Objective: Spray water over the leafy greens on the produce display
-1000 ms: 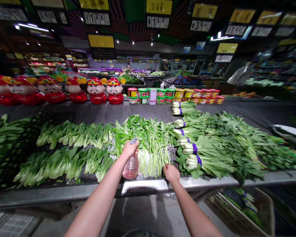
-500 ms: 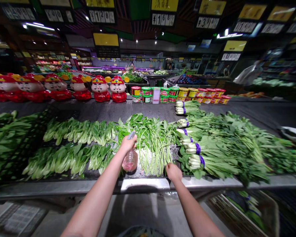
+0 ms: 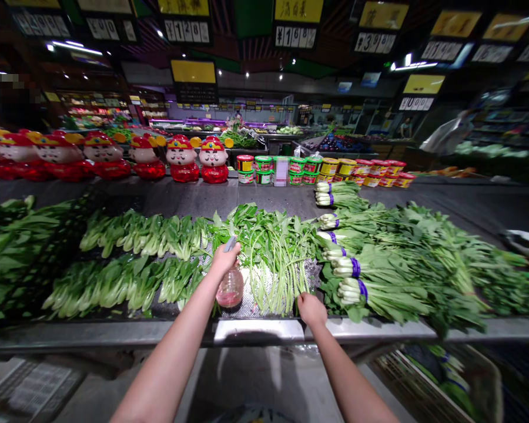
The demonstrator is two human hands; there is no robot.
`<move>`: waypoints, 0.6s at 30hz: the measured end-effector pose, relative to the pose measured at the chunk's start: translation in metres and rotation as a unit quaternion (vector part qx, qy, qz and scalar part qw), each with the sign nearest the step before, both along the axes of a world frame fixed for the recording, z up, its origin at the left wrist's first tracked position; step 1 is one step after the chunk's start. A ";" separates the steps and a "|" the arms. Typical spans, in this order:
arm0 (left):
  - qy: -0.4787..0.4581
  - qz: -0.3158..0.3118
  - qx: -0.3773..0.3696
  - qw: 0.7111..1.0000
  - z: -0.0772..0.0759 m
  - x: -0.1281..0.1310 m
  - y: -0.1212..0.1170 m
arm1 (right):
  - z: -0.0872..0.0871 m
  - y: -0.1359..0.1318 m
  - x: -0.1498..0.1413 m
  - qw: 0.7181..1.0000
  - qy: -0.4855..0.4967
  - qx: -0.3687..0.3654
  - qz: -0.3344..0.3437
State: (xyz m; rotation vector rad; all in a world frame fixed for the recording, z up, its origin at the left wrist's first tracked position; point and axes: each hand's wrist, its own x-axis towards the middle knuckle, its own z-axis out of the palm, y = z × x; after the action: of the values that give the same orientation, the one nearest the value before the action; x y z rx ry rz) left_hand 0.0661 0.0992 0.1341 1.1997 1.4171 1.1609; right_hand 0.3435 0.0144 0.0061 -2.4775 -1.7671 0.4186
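My left hand (image 3: 224, 258) is closed around the neck of a clear spray bottle (image 3: 230, 291) with a grey top and some pinkish liquid showing low in it. The bottle is upright over the left side of a loose spread of long-stemmed leafy greens (image 3: 277, 258). Down at the stem ends on the right, near the shelf's front edge, my right hand (image 3: 312, 309) is curled closed. Its fingers are turned away, and whether they grip a stem is hidden. Just right of that hand lie pale-stalked greens bundled with purple tape (image 3: 350, 290).
Two rows of bok choy (image 3: 114, 285) lie to the left, beside a black mesh divider (image 3: 77, 235). Red figurine jars (image 3: 214, 161) and stacked tubs (image 3: 328, 167) line the back ledge. A metal rail (image 3: 158, 336) edges the shelf; a crate (image 3: 476, 376) of greens stands below right.
My left hand and the spray bottle have shifted slightly left and down. The right hand stays closed at nearly the same spot. The whole view has moved a little.
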 end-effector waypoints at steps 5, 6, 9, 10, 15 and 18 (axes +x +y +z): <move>-0.036 0.012 0.012 0.999 -0.002 -0.006 -0.008 | 0.001 0.000 0.000 1.000 -0.001 -0.006 0.001; -0.038 0.015 0.013 0.999 -0.002 -0.008 -0.009 | 0.001 0.000 0.000 1.000 -0.002 -0.007 0.002; -0.044 0.022 0.006 0.999 -0.002 -0.014 -0.011 | 0.001 0.000 0.000 1.000 -0.003 -0.009 0.002; -0.048 0.023 0.003 0.999 -0.002 -0.017 -0.012 | 0.001 0.000 0.000 1.000 -0.003 -0.009 0.002; -0.069 0.044 -0.007 0.997 0.000 -0.028 -0.015 | 0.001 0.001 0.001 1.000 0.001 -0.012 0.002; -0.069 0.067 -0.035 0.995 0.001 -0.032 -0.019 | 0.001 0.000 0.000 1.000 0.000 -0.011 0.003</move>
State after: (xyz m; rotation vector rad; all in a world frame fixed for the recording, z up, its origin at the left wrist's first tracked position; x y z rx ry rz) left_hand 0.0338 0.0804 0.1352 0.9686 1.4385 1.2515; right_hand 0.3439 0.0145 0.0067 -2.4872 -1.7806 0.4419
